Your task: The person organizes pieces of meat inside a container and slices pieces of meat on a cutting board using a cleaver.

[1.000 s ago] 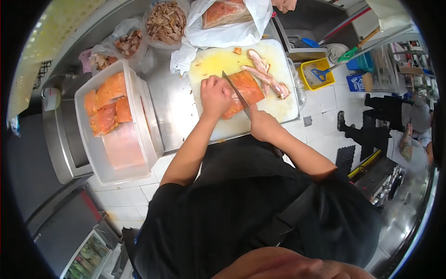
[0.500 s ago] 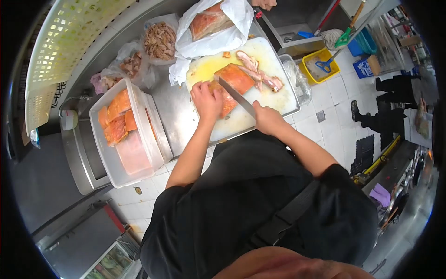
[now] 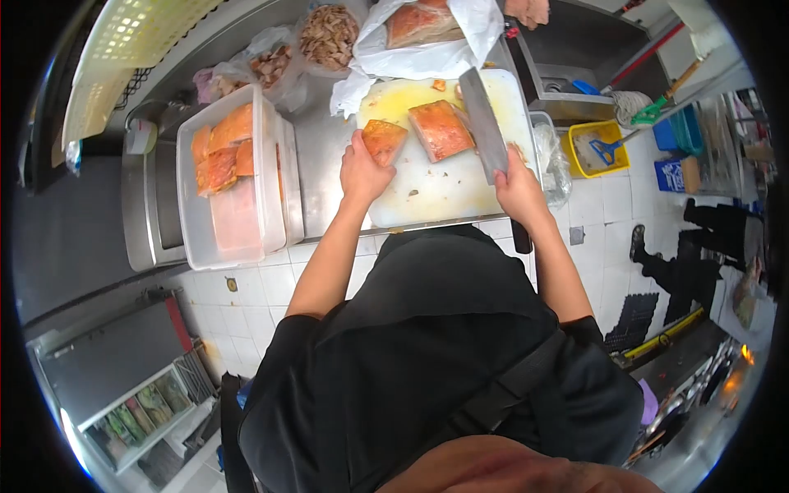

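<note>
On a white cutting board (image 3: 444, 193) lie two orange salmon pieces. My left hand (image 3: 362, 174) grips the smaller cut piece (image 3: 384, 139) at the board's left edge. The larger salmon piece (image 3: 442, 129) lies free in the middle of the board. My right hand (image 3: 518, 189) holds a broad knife (image 3: 484, 123) by its handle, the blade flat over the board's right side, apart from the fish.
A clear tub (image 3: 234, 181) with several salmon portions stands left of the board. Bags of scraps (image 3: 327, 34) and a bagged salmon slab (image 3: 419, 25) lie behind. A sink (image 3: 575, 49) is at the right. Another person (image 3: 715, 238) stands on the tiled floor.
The knife finished slicing the salmon and swung to the board's right side. The slab is now two pieces, and my left hand has pulled the smaller one leftward.
</note>
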Tool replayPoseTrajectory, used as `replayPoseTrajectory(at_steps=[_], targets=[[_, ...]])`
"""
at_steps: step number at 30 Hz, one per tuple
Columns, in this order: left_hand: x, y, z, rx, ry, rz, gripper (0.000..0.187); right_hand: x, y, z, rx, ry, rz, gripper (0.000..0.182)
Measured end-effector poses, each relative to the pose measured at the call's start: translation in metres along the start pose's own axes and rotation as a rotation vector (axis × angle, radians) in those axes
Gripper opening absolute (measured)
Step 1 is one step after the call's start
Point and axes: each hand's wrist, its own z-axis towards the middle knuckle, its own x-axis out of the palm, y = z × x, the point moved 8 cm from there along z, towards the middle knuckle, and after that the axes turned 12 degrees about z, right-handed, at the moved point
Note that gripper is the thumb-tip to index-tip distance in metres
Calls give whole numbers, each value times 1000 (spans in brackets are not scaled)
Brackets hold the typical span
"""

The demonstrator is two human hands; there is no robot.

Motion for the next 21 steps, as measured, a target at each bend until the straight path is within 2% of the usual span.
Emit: replayPoseTrajectory(at_steps=[1,2,3,4,5,6,8,9,11,13,16,19,21], targets=[[8,13,4,-15,-9,5,98,0,-7,0,-2,-19,-13,50],[20,30,11,-78,44,-258,95,0,-11,1,-63,-50,-11,55],[27,40,18,-131,89,-524,93,-1,-14,3,-83,-51,-5,55],[24,41,16,-129,68,-521,93,-2,-18,4,-73,-53,61,48],[29,42,7,-189,115,-994,83,-5,-18,5,-66,-58,129,41],[29,37,-1,-226,164,-1469,74,-10,-16,6,-29,-44,117,47],[-14,5,-20,8,285,-1676,63,-13,-24,14,-8,-20,41,53],[-35,-9,-30,76,325,-1728,63,-15,-30,18,-33,-44,26,49],[-94,-53,-40,244,300,-1818,80,-15,-40,30,-69,-89,15,40],[-137,-76,-39,506,433,-1722,93,-22,-24,33,-56,-42,27,36],[-216,-109,-48,580,124,-1632,95,-29,-11,34,-97,-63,40,36],[-297,-148,-67,821,-30,-1582,100,-22,-21,46,-89,-3,83,41],[-318,-145,-73,762,-165,-1348,98,-21,-24,41,-154,-60,99,46]])
